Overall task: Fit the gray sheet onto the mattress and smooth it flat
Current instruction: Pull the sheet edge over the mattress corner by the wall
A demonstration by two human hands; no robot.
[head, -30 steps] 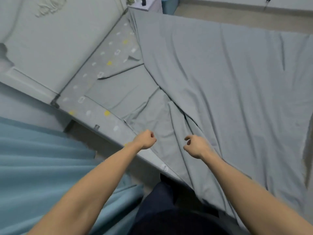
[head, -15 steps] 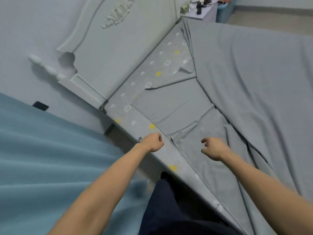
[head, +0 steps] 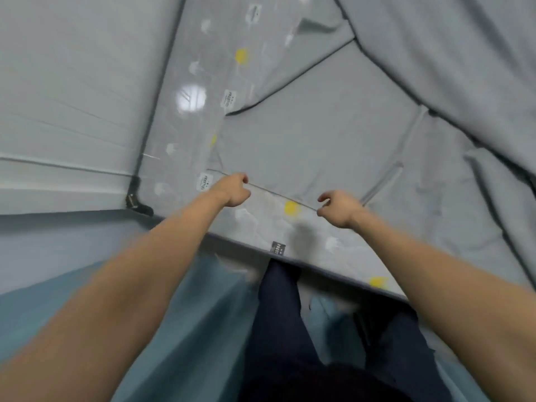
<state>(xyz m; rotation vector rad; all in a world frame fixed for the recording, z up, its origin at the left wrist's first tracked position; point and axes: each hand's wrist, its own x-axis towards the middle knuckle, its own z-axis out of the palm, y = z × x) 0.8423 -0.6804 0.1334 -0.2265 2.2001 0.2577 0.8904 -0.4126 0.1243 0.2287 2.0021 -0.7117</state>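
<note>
At the mattress's (head: 262,216) near edge, beside the headboard (head: 75,91), the left hand (head: 235,190) pinches the hem of the gray sheet (head: 333,146) with curled fingers. The right hand (head: 338,208) pinches the same hem further right. The sheet leaves the patterned near strip and headboard-side strip bare and bunches in folds toward the far right; dark trousers (head: 285,323) stand against the near edge.

One head-worn wide-angle camera looks steeply down and forward, close over the mattress (head: 261,224) corner, past the left hand (head: 235,191) and right hand (head: 338,208).
</note>
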